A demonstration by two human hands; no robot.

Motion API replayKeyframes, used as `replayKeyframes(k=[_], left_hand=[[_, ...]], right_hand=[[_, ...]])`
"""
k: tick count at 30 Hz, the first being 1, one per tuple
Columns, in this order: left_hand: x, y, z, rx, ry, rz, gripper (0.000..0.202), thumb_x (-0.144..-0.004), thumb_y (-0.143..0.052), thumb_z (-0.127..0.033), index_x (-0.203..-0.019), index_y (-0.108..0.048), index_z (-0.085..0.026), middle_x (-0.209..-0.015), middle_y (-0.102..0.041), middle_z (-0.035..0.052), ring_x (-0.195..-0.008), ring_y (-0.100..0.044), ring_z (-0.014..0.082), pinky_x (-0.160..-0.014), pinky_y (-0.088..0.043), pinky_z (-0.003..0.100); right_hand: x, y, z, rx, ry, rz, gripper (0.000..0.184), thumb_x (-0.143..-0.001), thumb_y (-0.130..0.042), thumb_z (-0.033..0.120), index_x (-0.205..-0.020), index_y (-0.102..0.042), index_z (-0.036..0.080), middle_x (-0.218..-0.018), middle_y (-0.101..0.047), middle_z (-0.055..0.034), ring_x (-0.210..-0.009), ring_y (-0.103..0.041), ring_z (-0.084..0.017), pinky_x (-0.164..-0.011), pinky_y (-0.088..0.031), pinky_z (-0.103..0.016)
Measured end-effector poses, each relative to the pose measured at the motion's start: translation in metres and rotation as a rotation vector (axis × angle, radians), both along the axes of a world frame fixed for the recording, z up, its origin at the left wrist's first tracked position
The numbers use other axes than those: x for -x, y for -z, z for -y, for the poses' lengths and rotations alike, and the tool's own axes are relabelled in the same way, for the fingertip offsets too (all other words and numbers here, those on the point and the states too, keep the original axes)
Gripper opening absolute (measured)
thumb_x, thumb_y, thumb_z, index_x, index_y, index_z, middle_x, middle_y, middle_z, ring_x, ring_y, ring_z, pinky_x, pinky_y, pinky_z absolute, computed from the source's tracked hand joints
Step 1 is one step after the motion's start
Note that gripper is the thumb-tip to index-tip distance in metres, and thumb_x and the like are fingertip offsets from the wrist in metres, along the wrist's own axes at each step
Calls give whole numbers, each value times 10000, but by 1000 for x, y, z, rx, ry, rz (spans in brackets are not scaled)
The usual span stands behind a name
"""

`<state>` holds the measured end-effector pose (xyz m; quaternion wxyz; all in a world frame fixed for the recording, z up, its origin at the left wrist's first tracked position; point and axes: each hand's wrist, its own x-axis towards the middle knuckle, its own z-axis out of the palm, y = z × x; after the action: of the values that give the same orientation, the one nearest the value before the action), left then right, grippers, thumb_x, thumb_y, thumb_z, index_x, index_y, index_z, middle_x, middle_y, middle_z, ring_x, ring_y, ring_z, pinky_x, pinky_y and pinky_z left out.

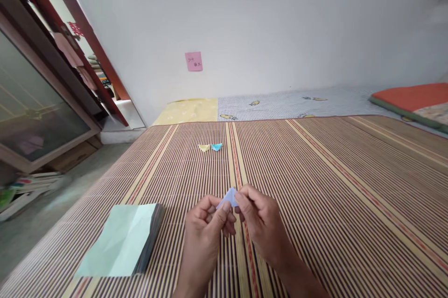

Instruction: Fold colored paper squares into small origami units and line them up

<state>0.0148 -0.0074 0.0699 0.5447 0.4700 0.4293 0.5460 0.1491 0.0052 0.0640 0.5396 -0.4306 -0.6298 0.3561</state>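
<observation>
A small lavender piece of folded paper point(230, 197), roughly triangular with its point up, is pinched between both hands above the striped mat. My left hand point(209, 221) grips its lower left part with thumb and fingers. On the right side, my right hand point(258, 214) closes thumb and forefinger on the paper's edge. Farther off on the mat lie a yellow folded paper piece point(204, 148) and a blue folded paper piece point(216, 147), side by side. To the left of my hands rests a thick stack of paper point(119, 237) with a pale green sheet on top.
The striped bamboo mat point(315, 186) covers the bed. Beyond its far edge shows patterned bedding point(273, 106), with a folded orange and green quilt point(416, 100) at far right. A pink note point(193, 61) is on the wall. A door point(38, 102) stands left above the floor.
</observation>
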Motion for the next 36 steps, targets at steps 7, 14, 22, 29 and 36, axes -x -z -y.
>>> replayKeyframes(k=[7,14,22,29,36], left_hand=[[1,1,-2,-12,55,26,254,-944,-653,-386,-808,-651,-172,-668,-615,-17,-622,-549,115,-634,-455,237],[7,2,-9,96,64,272,243,-848,-781,-309,-711,-661,-149,-651,-566,-30,-637,-490,88,-619,-424,185],[5,11,-17,375,24,733,152,-737,-860,-143,-753,-724,-79,-718,-671,39,-558,-558,65,-460,-443,136],[1,10,-17,479,30,822,54,-790,-793,-82,-797,-739,-78,-785,-715,79,-611,-640,102,-475,-492,156],[-6,6,-8,265,12,534,165,-775,-847,-272,-795,-758,-135,-714,-640,8,-625,-562,93,-559,-489,173]], right_hand=[[-4,-4,0,5,-70,15,358,-1039,-476,348,-711,-492,207,-627,-449,50,-533,-425,-106,-517,-327,-252],[-13,-6,-1,90,-269,-50,329,-999,-576,407,-748,-549,196,-644,-412,57,-551,-377,-102,-507,-299,-245],[-8,-6,-3,156,-334,-266,100,-915,-727,287,-912,-675,203,-726,-640,33,-680,-620,-120,-689,-517,-245],[-7,-8,0,170,-341,-289,71,-954,-626,255,-915,-639,197,-782,-655,13,-703,-649,-135,-688,-547,-264],[-2,-3,1,-137,27,36,216,-894,-550,118,-1034,-674,226,-920,-673,-15,-798,-647,-166,-709,-526,-278]])
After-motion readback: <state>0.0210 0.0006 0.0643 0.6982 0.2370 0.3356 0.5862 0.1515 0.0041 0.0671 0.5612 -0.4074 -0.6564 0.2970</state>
